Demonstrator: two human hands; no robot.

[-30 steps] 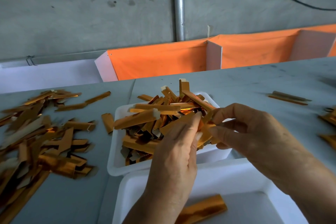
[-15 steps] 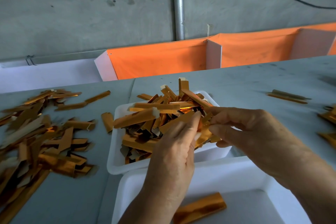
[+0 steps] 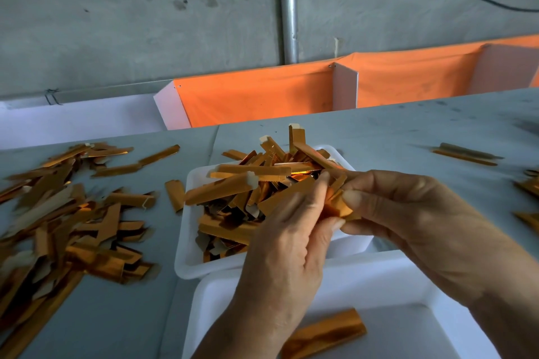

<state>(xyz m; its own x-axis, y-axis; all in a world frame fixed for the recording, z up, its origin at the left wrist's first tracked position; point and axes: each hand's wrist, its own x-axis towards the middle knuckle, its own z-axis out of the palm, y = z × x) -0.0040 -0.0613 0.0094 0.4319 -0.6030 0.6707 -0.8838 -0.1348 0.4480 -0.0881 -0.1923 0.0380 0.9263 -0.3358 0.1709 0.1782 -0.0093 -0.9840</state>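
A white tray (image 3: 186, 253) in the middle of the table is heaped with several shiny copper-coloured foil strips (image 3: 233, 183). Over its right edge both hands work one folded foil strip (image 3: 338, 207). My left hand (image 3: 291, 242) pinches it from the left with thumb and fingertips. My right hand (image 3: 408, 213) pinches its other side, fingers curled round it. Most of that strip is hidden between the fingers.
A nearer, larger white tray (image 3: 408, 285) holds one foil piece (image 3: 323, 335). A loose pile of strips (image 3: 58, 218) covers the table's left. A few strips (image 3: 466, 154) lie at the right. Orange cloth bins (image 3: 256, 96) line the far edge under a grey wall.
My right hand's fingers have straightened and closed onto the strip, and both hands have shifted slightly. The trays and piles have not moved.
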